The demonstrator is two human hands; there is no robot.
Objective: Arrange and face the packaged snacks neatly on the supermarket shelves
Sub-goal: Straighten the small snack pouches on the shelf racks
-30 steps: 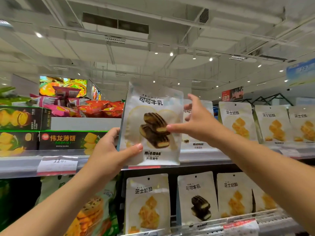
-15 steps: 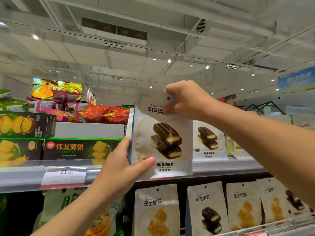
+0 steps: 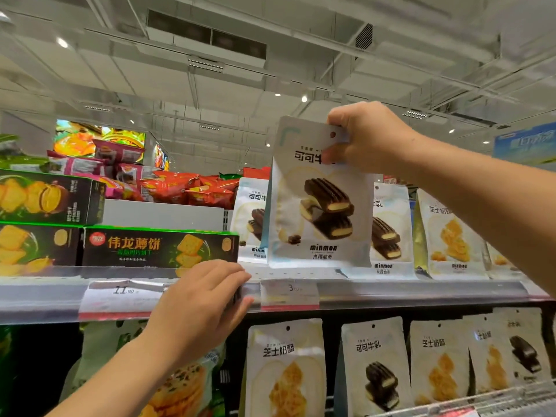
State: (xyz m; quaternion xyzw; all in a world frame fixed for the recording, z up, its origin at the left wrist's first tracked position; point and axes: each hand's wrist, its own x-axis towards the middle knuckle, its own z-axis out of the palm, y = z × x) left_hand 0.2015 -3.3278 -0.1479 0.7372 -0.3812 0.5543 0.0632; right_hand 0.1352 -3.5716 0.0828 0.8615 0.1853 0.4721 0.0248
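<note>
Here the right hand (image 3: 368, 138) pinches the cocoa pouch (image 3: 319, 206) upright by its top; the left hand (image 3: 200, 308), fingers loosely spread, rests on the shelf rail (image 3: 421, 291).

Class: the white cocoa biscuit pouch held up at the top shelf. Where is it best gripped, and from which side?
Grip the cocoa biscuit pouch at its flat top seal, from above right, as the right hand does: it hangs upright, front outward.
</note>
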